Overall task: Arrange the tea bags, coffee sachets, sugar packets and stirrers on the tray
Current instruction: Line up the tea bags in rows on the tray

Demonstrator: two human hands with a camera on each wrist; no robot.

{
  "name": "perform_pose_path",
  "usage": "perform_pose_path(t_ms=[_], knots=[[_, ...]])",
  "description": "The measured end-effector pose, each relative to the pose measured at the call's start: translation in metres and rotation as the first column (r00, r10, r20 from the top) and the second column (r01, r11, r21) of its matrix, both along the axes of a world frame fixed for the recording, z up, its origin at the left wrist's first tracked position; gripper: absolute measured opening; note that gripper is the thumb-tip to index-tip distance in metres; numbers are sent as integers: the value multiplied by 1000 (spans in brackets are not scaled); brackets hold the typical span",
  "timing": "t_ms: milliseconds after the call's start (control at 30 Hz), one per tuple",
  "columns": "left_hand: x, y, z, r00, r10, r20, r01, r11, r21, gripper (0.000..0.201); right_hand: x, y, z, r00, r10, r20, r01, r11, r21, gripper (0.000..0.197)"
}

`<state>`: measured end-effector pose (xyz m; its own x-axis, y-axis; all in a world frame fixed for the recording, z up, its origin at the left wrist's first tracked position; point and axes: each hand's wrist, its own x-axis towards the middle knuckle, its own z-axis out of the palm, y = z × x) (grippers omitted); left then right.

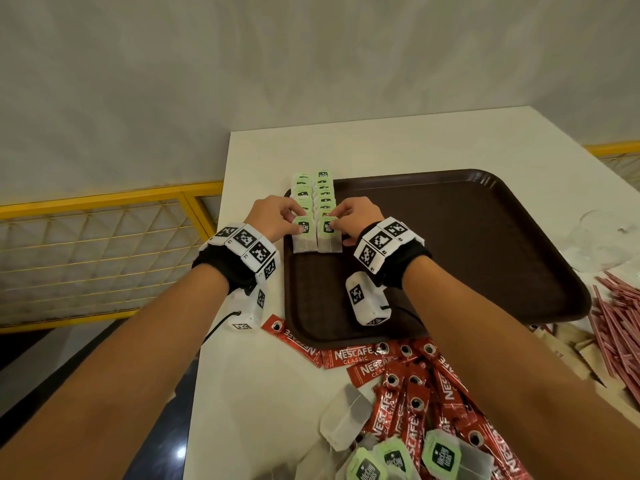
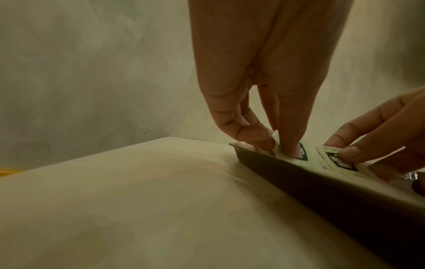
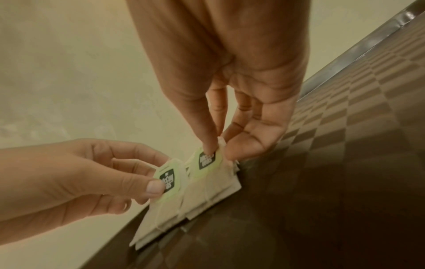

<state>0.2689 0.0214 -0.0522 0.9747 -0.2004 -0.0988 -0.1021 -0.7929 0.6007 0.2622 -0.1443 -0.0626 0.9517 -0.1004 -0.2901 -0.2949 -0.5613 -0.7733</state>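
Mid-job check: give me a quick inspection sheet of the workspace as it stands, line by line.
Surface: white table carrying a brown tray.
Job's things: two rows of tea bags along the tray's left edge; loose tea bags, coffee sachets, stirrers and brown sugar packets lie off the tray.
Clutter: clear plastic at the tray's right.
Grippers: left hand pinches the nearest tea bag in the left row; right hand pinches the nearest in the right row.
Cables: thin black lead from the left wrist unit.
Surroundings: grey wall, yellow mesh railing.
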Motion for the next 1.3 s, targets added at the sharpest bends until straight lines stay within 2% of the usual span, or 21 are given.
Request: perform_pose_path(t_ms=[200,367,567,733,900,1100,1300], knots=[[1,-1,-2,999,2,34,-3,1000,19,30,4,5,3,1000,-5,0,5,1000,-1,20],[-5,-2,-4,991,-19,134,8,996,84,34,2,6,-2,1000,-14,14,14,1000,-18,23],[-24,1,-3,983,-173,60,157,965,209,43,-5,-1,-2,999,-1,38,2,1000,-26,36],[-31,0,-7,972,-226,70,198,939,282,30,-13,-6,-1,992,83,-97,-92,991,-96,41],[-31,-2,-7,970,-229,87,193,933,302,23,-15,-1,3,990,107,-96,-125,970,-209,36],[-31,-3,-6,966,-239,100,199,931,306,23,-14,-1,5,983,111,-146,-139,970,-197,24],[-32,-3,-6,965,-243,104,201,931,304,23,-15,2,5,985,74,-153,-101,980,-173,37]])
